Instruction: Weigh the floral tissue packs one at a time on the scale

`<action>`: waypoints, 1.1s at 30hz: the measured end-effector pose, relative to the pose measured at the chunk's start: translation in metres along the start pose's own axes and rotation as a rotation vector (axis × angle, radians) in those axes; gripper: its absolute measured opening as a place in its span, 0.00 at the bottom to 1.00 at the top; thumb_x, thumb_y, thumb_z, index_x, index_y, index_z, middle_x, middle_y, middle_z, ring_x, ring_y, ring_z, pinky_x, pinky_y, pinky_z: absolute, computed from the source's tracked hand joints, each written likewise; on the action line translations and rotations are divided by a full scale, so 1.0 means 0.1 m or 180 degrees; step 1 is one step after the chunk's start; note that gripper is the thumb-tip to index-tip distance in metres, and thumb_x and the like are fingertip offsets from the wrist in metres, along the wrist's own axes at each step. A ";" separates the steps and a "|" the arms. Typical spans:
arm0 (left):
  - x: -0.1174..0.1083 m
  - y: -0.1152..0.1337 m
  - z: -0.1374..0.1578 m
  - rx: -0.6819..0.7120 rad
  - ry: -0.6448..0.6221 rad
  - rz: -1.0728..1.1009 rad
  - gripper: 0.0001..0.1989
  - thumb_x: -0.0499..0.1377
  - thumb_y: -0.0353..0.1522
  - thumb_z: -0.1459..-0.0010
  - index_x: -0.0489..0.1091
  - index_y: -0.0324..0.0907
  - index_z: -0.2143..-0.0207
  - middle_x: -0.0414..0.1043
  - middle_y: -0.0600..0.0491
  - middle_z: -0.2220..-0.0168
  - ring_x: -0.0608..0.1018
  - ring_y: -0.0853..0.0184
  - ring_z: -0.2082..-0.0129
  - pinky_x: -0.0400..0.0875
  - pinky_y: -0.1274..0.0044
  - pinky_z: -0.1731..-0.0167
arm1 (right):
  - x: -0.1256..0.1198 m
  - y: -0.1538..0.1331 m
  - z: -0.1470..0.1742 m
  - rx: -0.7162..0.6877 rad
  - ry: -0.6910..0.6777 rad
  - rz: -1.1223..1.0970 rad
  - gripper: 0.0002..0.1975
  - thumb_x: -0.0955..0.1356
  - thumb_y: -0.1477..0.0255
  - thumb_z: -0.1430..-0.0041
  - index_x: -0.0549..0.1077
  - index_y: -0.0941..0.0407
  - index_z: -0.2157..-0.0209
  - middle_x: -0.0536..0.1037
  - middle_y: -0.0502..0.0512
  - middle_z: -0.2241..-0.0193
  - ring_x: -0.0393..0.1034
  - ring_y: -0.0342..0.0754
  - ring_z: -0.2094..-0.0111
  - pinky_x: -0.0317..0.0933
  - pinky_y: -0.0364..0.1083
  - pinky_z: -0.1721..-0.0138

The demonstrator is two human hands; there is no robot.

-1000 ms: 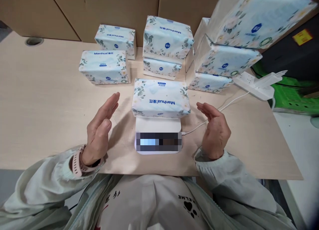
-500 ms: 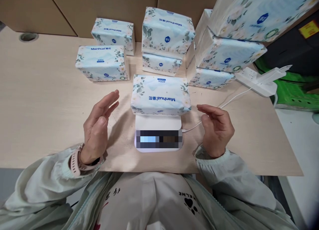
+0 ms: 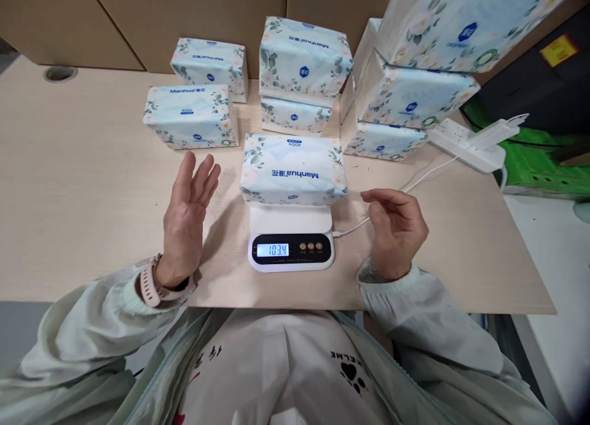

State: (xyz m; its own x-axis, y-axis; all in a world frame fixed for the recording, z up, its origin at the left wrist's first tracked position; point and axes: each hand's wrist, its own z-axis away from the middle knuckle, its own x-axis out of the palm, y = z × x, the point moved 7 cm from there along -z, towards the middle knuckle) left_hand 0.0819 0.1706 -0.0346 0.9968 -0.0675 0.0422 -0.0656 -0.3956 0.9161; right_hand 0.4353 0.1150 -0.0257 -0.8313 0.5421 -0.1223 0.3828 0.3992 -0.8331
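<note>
A floral tissue pack [image 3: 294, 169] rests on the plate of a white digital kitchen scale [image 3: 290, 219] in front of me. The lit display [image 3: 273, 250] reads 103.4. To the left of the pack, my left hand [image 3: 187, 219] is held up with its palm turned inward and fingers apart, touching nothing. My right hand [image 3: 397, 228] hovers right of the scale with curved fingers and a gap between thumb and fingertips; it holds nothing and is apart from the pack.
Two tissue packs [image 3: 190, 116] sit at the back left. Another stack [image 3: 302, 59] stands behind the scale, and a taller stack [image 3: 417, 96] at the right. A white cable [image 3: 353, 230] runs from the scale toward a power strip [image 3: 465, 145]. Cardboard [image 3: 198, 26] lines the back.
My left hand has turned its palm more toward me and its fingers have spread. The right hand has barely moved. The scale's display, blurred out before, is now readable. The view has shifted slightly.
</note>
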 end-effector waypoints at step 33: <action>0.12 -0.03 -0.04 -0.0715 -0.0004 0.0235 0.33 0.50 0.60 0.27 0.77 0.55 0.34 0.72 0.54 0.28 0.68 0.49 0.23 0.55 0.53 0.19 | 0.10 0.08 0.03 0.0665 -0.0413 -0.0462 0.17 0.68 0.54 0.27 0.82 0.49 0.48 0.88 0.55 0.50 0.84 0.55 0.46 0.75 0.62 0.38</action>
State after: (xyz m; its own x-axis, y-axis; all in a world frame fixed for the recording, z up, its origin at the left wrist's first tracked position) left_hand 0.0944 0.1750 -0.0354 0.9896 -0.0900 0.1120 -0.1264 -0.1758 0.9763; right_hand 0.4292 0.1210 -0.0355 -0.9211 0.3860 -0.0504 0.1760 0.2973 -0.9384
